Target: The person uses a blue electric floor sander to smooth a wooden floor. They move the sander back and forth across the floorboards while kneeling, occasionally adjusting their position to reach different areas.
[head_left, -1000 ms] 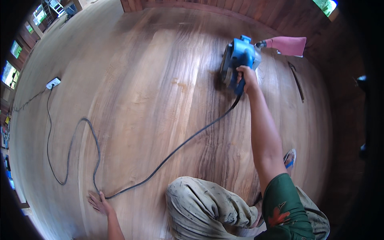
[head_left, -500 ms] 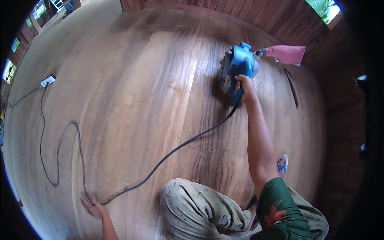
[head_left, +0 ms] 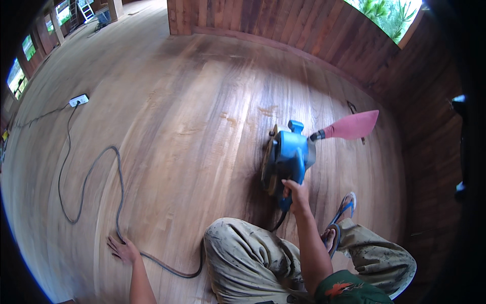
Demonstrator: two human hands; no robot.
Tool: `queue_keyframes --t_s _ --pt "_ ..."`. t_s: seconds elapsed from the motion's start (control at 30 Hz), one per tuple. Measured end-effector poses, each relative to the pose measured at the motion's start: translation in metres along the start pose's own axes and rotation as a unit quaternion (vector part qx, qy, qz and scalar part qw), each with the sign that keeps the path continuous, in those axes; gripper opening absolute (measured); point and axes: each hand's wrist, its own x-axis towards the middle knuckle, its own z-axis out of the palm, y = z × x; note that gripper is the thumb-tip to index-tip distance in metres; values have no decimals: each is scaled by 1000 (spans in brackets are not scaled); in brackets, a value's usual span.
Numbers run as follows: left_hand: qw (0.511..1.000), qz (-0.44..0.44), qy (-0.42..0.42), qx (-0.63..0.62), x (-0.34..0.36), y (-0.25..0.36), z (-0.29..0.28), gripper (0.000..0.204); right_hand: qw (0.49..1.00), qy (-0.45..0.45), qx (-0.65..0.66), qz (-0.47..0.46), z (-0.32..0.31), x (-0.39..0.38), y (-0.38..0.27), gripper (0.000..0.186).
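My right hand (head_left: 297, 195) is wrapped round the rear handle of a blue belt sander (head_left: 291, 148), which sits on the wooden floor (head_left: 167, 152) in front of my knees. A pink cloth dust bag (head_left: 352, 125) sticks out from the sander's right side. On the left, my left hand (head_left: 124, 251) rests on the boards with its fingers spread, lying at the dark power cord (head_left: 120, 202). The cord loops past that hand and bends near my left knee before reaching the sander's handle end.
A white power strip (head_left: 79, 100) lies far left with the cord plugged in. A thin curved metal bar (head_left: 351, 107) shows partly behind the dust bag. Plank walls (head_left: 314, 30) close off the back and right. My foot in a flip-flop (head_left: 347, 205) is right of the sander.
The sander has come back toward my knees with my right hand on its handle. Its cord has gone from stretched to slack. My left hand still lies on the floor.
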Motion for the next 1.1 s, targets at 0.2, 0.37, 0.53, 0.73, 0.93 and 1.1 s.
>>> queue_keyframes --t_s 0.2,0.37,0.53,0.73,0.93,1.1 --pt "1000 2 15 -11 4 19 11 71 1000 3 23 5 -1 -13 0 21" --pt "1000 10 25 -13 4 11 16 71 999 -29 23 -1 5 66 -21 24" --pt "999 35 17 -25 11 -3 6 73 999 -39 29 17 17 200 -81 26" --pt "999 46 4 -24 21 -11 -10 77 998 -53 24 15 43 315 -150 15" --pt "997 71 4 24 33 -13 -39 78 999 -25 27 14 50 373 -155 15" --pt "997 69 2 40 31 -9 -44 77 1000 -20 17 15 45 353 -146 14"
